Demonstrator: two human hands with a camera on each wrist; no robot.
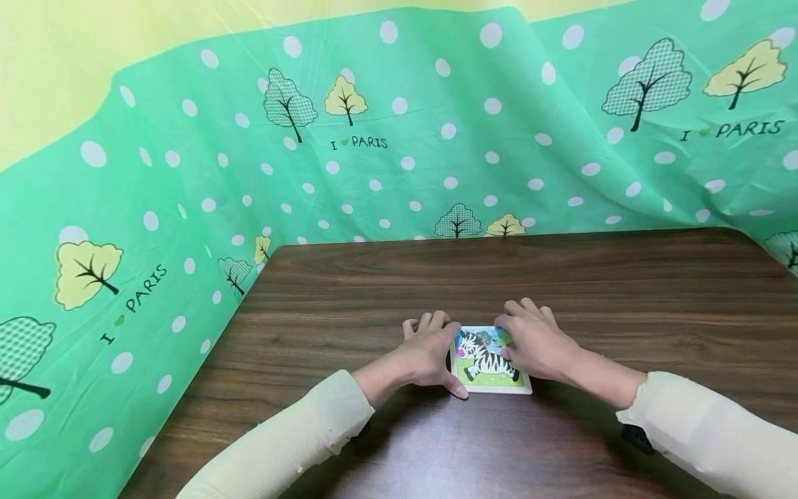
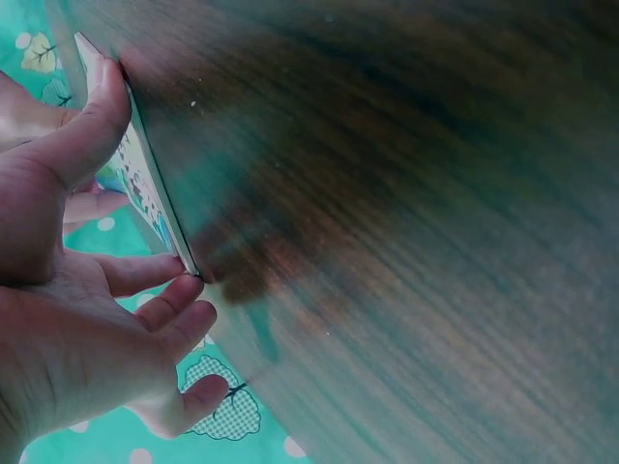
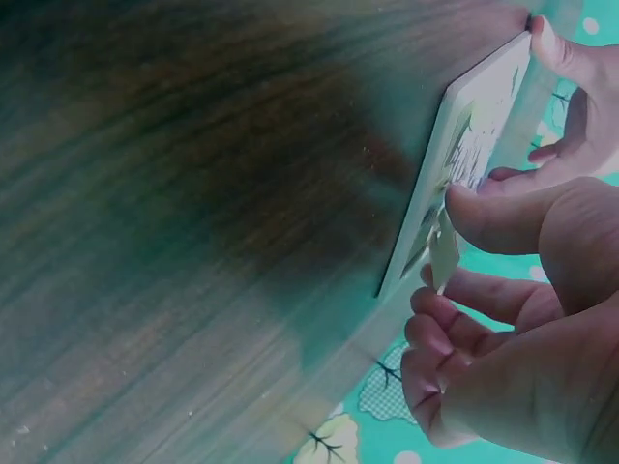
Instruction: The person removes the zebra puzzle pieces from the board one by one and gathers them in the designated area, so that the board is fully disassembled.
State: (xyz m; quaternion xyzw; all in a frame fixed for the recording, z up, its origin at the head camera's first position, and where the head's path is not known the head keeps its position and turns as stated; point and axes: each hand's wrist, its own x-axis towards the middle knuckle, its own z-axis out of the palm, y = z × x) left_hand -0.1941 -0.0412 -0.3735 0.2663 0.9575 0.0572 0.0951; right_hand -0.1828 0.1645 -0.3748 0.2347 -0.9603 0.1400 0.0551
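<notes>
A small zebra jigsaw puzzle (image 1: 489, 367) in a white-rimmed tray lies flat on the table. My left hand (image 1: 430, 350) holds the tray at its left side, thumb on the near corner and index finger at the far corner; its other fingers curl loosely beyond. Over the tray's right part is my right hand (image 1: 539, 339). In the right wrist view, its thumb and index finger pinch a thin puzzle piece (image 3: 444, 255), tilted up at the tray's right end. The tray's right side is partly hidden by that hand in the head view.
A dark wood-grain table (image 1: 374, 291) extends around the tray on all sides. Behind it and on the left hangs a green cloth (image 1: 374, 166) with white dots and printed trees. Cream sleeves (image 1: 299, 436) cover both forearms.
</notes>
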